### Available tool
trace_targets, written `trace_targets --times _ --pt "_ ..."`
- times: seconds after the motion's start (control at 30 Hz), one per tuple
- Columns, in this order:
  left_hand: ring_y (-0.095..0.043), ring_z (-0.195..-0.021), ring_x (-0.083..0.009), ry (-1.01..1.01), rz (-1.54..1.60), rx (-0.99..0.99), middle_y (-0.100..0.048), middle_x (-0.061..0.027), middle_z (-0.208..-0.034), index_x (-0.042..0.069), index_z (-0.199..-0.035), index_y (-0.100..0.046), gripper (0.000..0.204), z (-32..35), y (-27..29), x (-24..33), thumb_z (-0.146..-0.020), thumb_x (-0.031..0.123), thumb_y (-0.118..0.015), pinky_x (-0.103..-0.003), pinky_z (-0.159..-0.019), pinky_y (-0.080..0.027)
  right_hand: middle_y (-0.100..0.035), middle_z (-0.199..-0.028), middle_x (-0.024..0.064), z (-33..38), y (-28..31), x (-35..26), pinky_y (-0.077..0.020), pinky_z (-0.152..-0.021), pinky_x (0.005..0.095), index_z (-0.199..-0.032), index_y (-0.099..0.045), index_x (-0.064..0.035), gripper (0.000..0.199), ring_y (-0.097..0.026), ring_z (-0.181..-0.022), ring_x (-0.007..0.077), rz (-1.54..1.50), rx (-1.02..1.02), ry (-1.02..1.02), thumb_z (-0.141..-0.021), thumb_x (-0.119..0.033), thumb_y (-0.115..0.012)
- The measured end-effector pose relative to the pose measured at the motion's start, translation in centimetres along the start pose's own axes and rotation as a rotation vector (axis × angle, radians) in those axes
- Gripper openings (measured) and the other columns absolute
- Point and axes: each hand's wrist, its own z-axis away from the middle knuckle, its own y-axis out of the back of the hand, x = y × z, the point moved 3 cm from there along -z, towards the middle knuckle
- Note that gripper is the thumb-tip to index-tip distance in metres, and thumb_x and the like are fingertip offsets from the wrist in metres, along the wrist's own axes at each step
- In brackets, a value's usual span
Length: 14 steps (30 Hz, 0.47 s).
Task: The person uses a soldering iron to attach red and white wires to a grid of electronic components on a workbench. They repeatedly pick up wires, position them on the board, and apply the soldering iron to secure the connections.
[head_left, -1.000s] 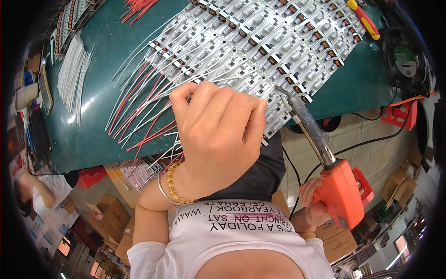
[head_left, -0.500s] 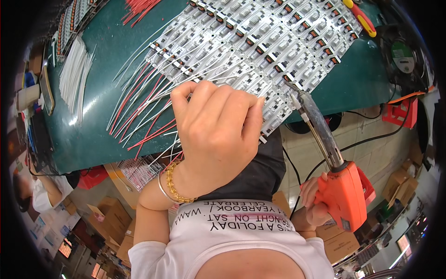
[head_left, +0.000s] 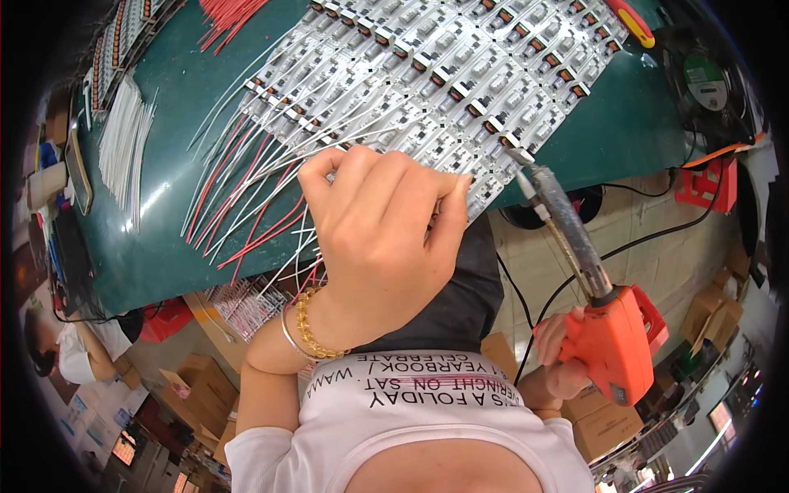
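Note:
My left hand [head_left: 378,238] hovers over the near edge of a sheet of small circuit boards [head_left: 444,82]. Its fingers are curled, and thumb and forefinger are pinched together; whatever they hold is hidden or too small to name. In my right hand [head_left: 560,357] is an orange-handled soldering gun [head_left: 612,341], gripped from the side. The gun's long dark barrel slants up and left, and its tip lies close to the right edge of the boards, by a black-and-orange component. White and red wires [head_left: 234,193] fan out from the boards' left side, some passing beside my left hand.
On the green table [head_left: 164,255] lie a bundle of white wires [head_left: 123,156], red wires [head_left: 230,20] and more boards [head_left: 123,49]. A red-and-yellow handled tool [head_left: 633,23] and a black fan [head_left: 707,90] stand far right. Cables [head_left: 649,246] and cardboard boxes [head_left: 608,431] are below.
The boards and table have shifted slightly left in the view. My left hand keeps its pinched pose, and the soldering gun stays gripped with its tip near the boards' right edge.

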Motion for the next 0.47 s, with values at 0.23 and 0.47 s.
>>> trace_targets --times 0.23,0.47 --pt "-0.049 -0.063 -0.0187 -0.025 -0.005 0.000 -0.055 0.0006 -0.066 0.009 -0.074 -0.063 0.015 -0.1 -0.2 0.1 -0.072 0.000 -0.076 -0.035 -0.076 -0.033 -0.050 -0.055 -0.0002 -0.2 -0.2 -0.5 -0.0361 -0.045 0.0297 -0.061 -0.053 -0.0072 0.062 -0.050 -0.048 0.0156 0.136 0.094 -0.167 -0.085 -0.063 -0.061" --pt "-0.049 -0.063 -0.0188 -0.029 -0.046 -0.001 -0.055 0.0006 -0.066 0.009 -0.074 -0.063 0.015 -0.1 -0.2 0.2 -0.072 0.001 -0.076 -0.035 -0.076 -0.034 -0.052 -0.054 -0.0009 0.9 1.0 -0.3 -0.0386 -0.045 0.0316 -0.060 -0.054 -0.0109 0.060 -0.052 -0.047 0.0186 0.382 0.026 -0.131 -0.085 -0.066 -0.058"
